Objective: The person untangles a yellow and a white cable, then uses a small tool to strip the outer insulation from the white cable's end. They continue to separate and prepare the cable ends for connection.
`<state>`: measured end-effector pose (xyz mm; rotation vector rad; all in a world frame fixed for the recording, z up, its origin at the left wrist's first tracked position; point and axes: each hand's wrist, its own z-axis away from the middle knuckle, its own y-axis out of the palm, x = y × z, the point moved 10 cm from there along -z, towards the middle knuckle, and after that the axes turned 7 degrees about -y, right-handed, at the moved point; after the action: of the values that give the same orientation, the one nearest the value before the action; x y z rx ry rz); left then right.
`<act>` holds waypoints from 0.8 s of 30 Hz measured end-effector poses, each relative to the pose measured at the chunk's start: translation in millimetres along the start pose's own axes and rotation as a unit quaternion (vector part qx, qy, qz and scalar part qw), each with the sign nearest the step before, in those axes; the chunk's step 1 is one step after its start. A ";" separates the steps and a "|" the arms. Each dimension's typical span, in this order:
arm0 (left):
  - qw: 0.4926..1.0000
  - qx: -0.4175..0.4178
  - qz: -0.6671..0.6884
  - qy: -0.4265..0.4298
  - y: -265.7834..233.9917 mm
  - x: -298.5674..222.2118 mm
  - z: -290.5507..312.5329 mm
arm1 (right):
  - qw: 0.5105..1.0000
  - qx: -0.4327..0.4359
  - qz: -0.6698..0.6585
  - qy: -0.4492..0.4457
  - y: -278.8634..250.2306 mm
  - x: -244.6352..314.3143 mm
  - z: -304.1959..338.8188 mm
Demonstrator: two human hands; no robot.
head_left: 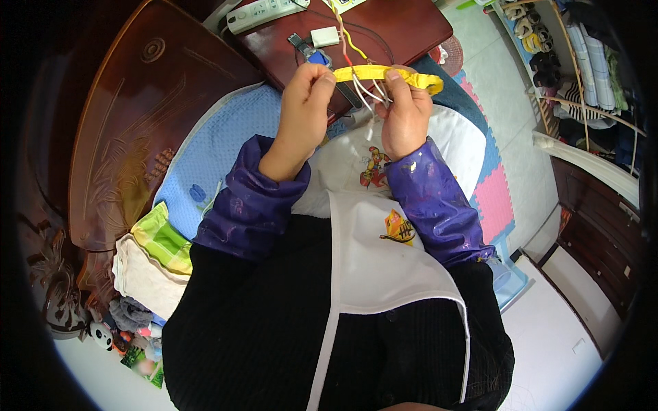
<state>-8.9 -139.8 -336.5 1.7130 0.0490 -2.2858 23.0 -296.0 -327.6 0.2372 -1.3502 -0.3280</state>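
Observation:
A yellow fabric band (pixel 370 72) is stretched between my two hands, above the near edge of a dark red table (pixel 418 31). My left hand (pixel 303 109) pinches its left end between thumb and bent fingers. With thumb and fingers closed, my right hand (pixel 406 113) grips the band nearer its right end, and a bunched yellow loop sticks out beyond the fingers. Thin white cords (pixel 362 94) hang below the band beside my right hand. Red and yellow cords (pixel 355 45) run from the table's far side down to the band.
On the table are a white power strip (pixel 264 15), a white charger block (pixel 325 36), a black cable and a wristwatch (pixel 319 57). A carved wooden seat back (pixel 123 123) and blue cushion (pixel 199 151) stand left. A shelf with shoes (pixel 531 34) is far right.

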 end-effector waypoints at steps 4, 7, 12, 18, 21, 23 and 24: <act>0.968 -0.018 0.193 -0.157 11.7 33.9 2.3 | 0.998 -0.011 -0.047 0.026 1.5 -11.5 7.0; 0.937 0.029 0.286 -0.200 29.5 41.9 1.4 | 0.995 -0.015 -0.086 0.046 -2.9 -22.8 11.3; 0.913 0.101 0.313 -0.243 43.5 54.6 1.3 | 0.996 -0.055 -0.045 0.056 -15.2 -26.5 18.7; 0.898 0.096 0.344 -0.258 41.6 67.7 -2.4 | 0.992 -0.113 -0.051 0.004 -40.4 -14.1 15.6; 0.883 0.069 0.370 -0.281 40.5 60.8 0.0 | 0.984 -0.139 0.030 -0.107 -77.0 32.4 -8.5; 0.878 0.050 0.375 -0.292 40.2 59.7 2.2 | 0.969 -0.143 0.114 -0.165 -101.8 73.8 -35.2; 0.878 0.066 0.378 -0.284 42.2 56.7 1.4 | 0.961 -0.153 0.152 -0.174 -116.6 89.8 -51.2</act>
<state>-14.3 -192.2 -383.7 0.7928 -0.7679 -2.0642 78.6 -438.4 -297.4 -0.3004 -1.6318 -0.3228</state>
